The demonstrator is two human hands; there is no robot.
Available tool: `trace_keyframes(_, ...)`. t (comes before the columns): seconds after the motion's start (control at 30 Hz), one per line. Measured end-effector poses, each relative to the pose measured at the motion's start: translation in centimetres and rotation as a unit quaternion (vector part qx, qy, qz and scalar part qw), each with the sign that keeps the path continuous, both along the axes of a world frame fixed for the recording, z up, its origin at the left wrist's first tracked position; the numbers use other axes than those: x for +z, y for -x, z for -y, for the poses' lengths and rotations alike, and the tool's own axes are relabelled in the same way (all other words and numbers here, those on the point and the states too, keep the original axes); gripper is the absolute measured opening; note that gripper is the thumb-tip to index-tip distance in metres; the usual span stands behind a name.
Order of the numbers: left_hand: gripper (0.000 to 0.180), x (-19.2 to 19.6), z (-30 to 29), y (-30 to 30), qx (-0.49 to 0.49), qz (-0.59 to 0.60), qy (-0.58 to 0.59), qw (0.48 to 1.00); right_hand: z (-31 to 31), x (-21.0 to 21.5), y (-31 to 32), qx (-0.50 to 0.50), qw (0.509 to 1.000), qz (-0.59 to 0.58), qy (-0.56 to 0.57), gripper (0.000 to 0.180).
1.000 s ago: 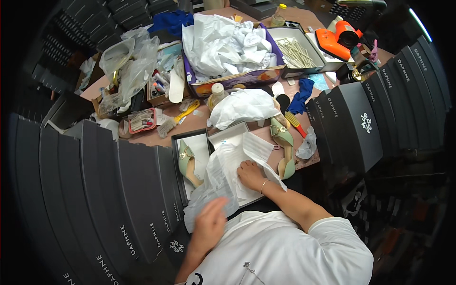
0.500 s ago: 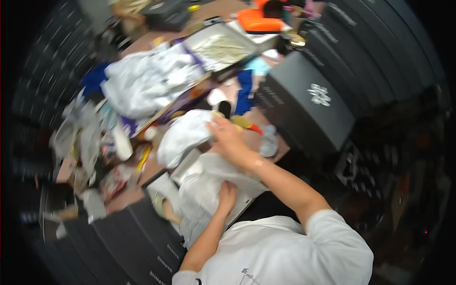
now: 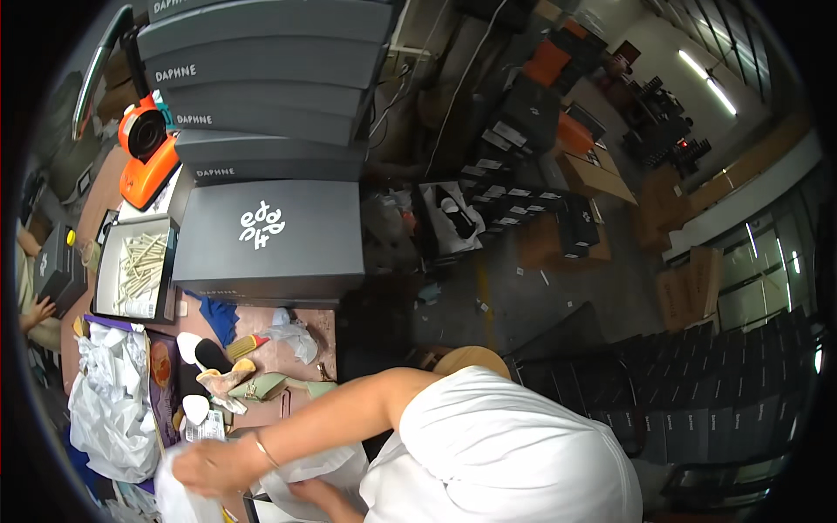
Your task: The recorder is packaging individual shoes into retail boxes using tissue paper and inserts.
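At the lower left, my right hand point(image 3: 211, 467), with a bangle on its wrist, closes on crumpled white tissue paper point(image 3: 179, 499), slightly blurred. Beneath that forearm, my left hand point(image 3: 319, 495) lies against the white lining paper point(image 3: 336, 462) of an open box point(image 3: 255, 507); its fingers are bent at the paper and partly hidden. Just beyond my right forearm lies a pale green heeled shoe point(image 3: 260, 386) with an ornament, beside a crumpled beige piece point(image 3: 225, 380). What the box holds under the paper is hidden.
Dark grey shoe boxes point(image 3: 270, 227) stand stacked at the table's far side. A tray of pale sticks point(image 3: 139, 270), an orange device point(image 3: 150, 170), a yellow brush point(image 3: 246, 347) and a bag of white paper point(image 3: 113, 410) crowd the left. Another person's hand point(image 3: 39, 311) touches a box.
My view has swung to the right, bringing the stacked boxes and the room into sight. My right hand, seen on white paper earlier, now appears at the lower left, gripping white paper.
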State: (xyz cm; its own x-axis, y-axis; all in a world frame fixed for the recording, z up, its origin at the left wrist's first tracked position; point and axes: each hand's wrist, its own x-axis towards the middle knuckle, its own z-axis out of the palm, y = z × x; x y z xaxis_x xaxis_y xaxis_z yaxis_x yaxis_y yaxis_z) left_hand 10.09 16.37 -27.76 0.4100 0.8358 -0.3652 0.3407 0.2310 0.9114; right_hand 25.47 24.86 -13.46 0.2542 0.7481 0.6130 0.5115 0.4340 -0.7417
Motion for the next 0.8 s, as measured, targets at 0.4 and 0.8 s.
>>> trace_keyframes(0.4, 0.043, 9.1, 3.3, -0.8, 0.049, 0.100, -0.007, 0.994, 11.3, -9.9, 2.4, 0.109, 0.943, -0.032, 0.313, 0.026)
trace_keyframes(0.8, 0.034, 7.7, -2.2, 3.8, 0.096, 0.115, 0.156, 0.976, 8.9, -18.9, -10.0, -0.071, 0.861, -0.198, 0.462, 0.031)
